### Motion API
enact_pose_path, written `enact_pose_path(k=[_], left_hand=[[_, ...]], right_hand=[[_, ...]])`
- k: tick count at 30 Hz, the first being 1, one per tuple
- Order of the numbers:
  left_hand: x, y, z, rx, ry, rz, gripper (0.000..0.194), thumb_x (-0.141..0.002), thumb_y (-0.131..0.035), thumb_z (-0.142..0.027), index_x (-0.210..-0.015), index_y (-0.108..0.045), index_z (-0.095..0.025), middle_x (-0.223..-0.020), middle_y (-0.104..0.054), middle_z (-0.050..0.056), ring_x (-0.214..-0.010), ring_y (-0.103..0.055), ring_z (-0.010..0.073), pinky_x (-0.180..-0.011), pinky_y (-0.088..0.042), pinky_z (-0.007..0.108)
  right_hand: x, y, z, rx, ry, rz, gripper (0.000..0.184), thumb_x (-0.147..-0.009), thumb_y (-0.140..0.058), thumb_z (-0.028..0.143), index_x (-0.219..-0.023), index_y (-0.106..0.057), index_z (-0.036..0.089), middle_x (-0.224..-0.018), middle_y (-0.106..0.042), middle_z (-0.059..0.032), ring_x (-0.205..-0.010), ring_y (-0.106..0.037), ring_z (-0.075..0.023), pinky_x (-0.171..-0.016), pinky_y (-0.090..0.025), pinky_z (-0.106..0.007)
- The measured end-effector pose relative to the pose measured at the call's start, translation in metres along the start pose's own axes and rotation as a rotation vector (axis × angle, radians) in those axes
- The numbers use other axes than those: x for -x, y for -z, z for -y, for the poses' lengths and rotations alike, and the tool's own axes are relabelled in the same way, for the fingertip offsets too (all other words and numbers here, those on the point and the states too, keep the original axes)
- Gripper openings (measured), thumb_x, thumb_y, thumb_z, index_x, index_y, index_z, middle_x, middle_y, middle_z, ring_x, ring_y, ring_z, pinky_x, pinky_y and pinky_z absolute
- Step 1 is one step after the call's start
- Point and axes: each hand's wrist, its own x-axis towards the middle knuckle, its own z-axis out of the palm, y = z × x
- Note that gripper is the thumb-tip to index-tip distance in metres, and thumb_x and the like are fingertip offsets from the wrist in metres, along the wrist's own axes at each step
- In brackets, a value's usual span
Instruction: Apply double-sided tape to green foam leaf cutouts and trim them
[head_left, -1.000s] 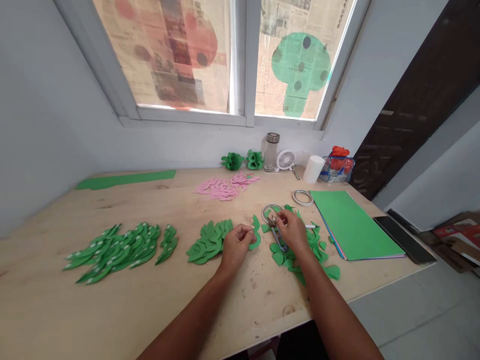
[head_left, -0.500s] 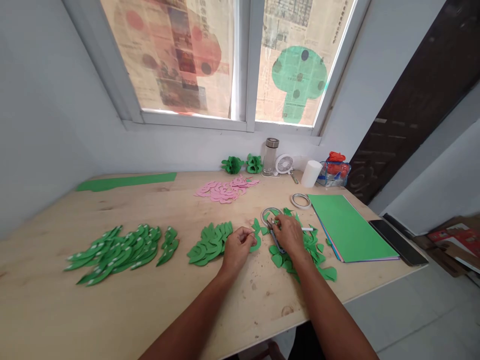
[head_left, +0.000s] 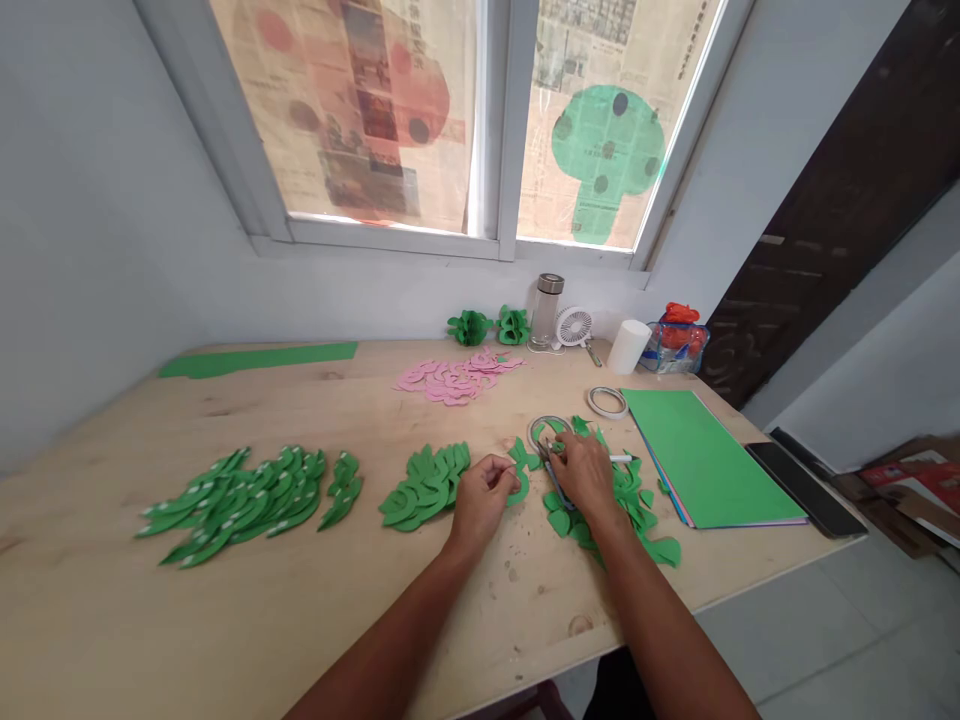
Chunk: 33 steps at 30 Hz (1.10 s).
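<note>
My left hand (head_left: 480,500) is closed in a pinch beside a curved green paper cutout (head_left: 523,489). Whatever its fingertips hold is too small to make out. My right hand (head_left: 583,470) has its fingers bent together at the near edge of a tape roll (head_left: 531,436), over a pair of scissors (head_left: 554,484) that it partly covers. What its fingertips grip is hidden. Green paper scraps (head_left: 636,515) lie under and around this hand, with a white pen (head_left: 622,458) among them. Left of my left hand is a pile of green cutouts (head_left: 420,490).
White-dotted green cutouts (head_left: 255,500) spread at the left. Pink cutouts (head_left: 457,378) lie farther back, before two green paper ornaments (head_left: 469,328), a bottle (head_left: 547,312) and a small fan (head_left: 574,327). Another tape roll (head_left: 607,402), green sheets (head_left: 709,455) and a phone (head_left: 806,489) are at the right.
My right hand has come down slightly over the scissors, covering more of them. My left hand keeps its pinch beside the curved cutout. The view has shifted a little.
</note>
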Motion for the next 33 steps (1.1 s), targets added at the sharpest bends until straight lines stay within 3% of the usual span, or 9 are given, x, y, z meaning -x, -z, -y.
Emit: enact_pose_path(k=[5,12,19,22,25,28,33], left_hand=[[0.000,0.000,0.002,0.016,-0.014,0.000,0.007,-0.065,-0.057,-0.023,-0.065,-0.055,-0.017,-0.053,-0.061,0.000,-0.050,-0.058,0.0130,-0.048,-0.042,0.021],[0.006,-0.003,-0.004,0.027,-0.027,-0.002,0.012,-0.065,-0.060,-0.028,-0.064,-0.056,-0.016,-0.053,-0.060,-0.001,-0.053,-0.059,0.0139,-0.052,-0.046,0.023],[0.010,-0.004,-0.007,0.039,0.013,0.026,0.012,-0.064,-0.062,-0.027,-0.064,-0.059,-0.015,-0.056,-0.060,0.000,-0.055,-0.060,0.0139,-0.057,-0.049,0.024],[0.009,-0.003,-0.003,0.047,0.009,0.018,0.014,-0.063,-0.063,-0.029,-0.066,-0.061,-0.015,-0.071,-0.066,0.004,-0.059,-0.060,0.0140,-0.058,-0.050,0.026],[0.007,-0.002,-0.001,0.044,-0.025,0.045,0.016,-0.063,-0.064,-0.030,-0.062,-0.061,-0.015,-0.093,-0.066,0.010,-0.076,-0.063,0.0186,-0.062,-0.050,0.027],[0.008,-0.003,-0.005,0.049,-0.045,0.116,0.014,-0.064,-0.065,-0.028,-0.059,-0.060,-0.015,-0.093,-0.065,0.010,-0.093,-0.059,0.0222,-0.071,-0.048,0.027],[0.013,-0.005,-0.012,0.111,0.009,0.241,0.016,-0.065,-0.065,-0.030,-0.062,-0.059,-0.015,-0.081,-0.064,0.005,-0.069,-0.058,0.0142,-0.067,-0.046,0.025]], right_hand=[[0.002,0.001,0.004,-0.013,0.032,0.015,0.025,-0.082,-0.050,0.025,-0.104,-0.061,0.022,-0.089,-0.067,-0.0075,-0.092,-0.055,-0.0250,-0.078,-0.031,-0.034],[0.001,-0.003,0.003,-0.130,-0.004,-0.011,0.035,-0.076,-0.054,0.020,-0.111,-0.059,0.021,-0.086,-0.068,-0.0066,-0.092,-0.056,-0.0233,-0.081,-0.033,-0.033],[-0.005,-0.014,-0.004,-0.708,-0.055,-0.004,0.032,-0.071,-0.055,0.025,-0.101,-0.061,0.017,-0.064,-0.061,0.0019,-0.060,-0.056,-0.0151,-0.061,-0.042,-0.026],[-0.007,-0.014,-0.004,-0.930,-0.028,-0.064,0.031,-0.068,-0.057,0.026,-0.097,-0.061,0.015,-0.060,-0.056,0.0035,-0.057,-0.053,-0.0137,-0.058,-0.043,-0.026],[-0.007,-0.012,0.000,-1.134,-0.010,-0.063,0.028,-0.066,-0.059,0.025,-0.092,-0.061,0.015,-0.060,-0.054,0.0037,-0.056,-0.051,-0.0123,-0.056,-0.042,-0.024],[-0.005,-0.011,0.004,-1.339,-0.060,-0.020,0.025,-0.065,-0.061,0.024,-0.088,-0.060,0.016,-0.060,-0.052,0.0042,-0.053,-0.050,-0.0112,-0.053,-0.041,-0.023],[-0.001,-0.011,0.014,-1.503,-0.102,0.026,0.022,-0.063,-0.064,0.023,-0.084,-0.061,0.017,-0.059,-0.054,0.0040,-0.052,-0.049,-0.0103,-0.052,-0.040,-0.023]])
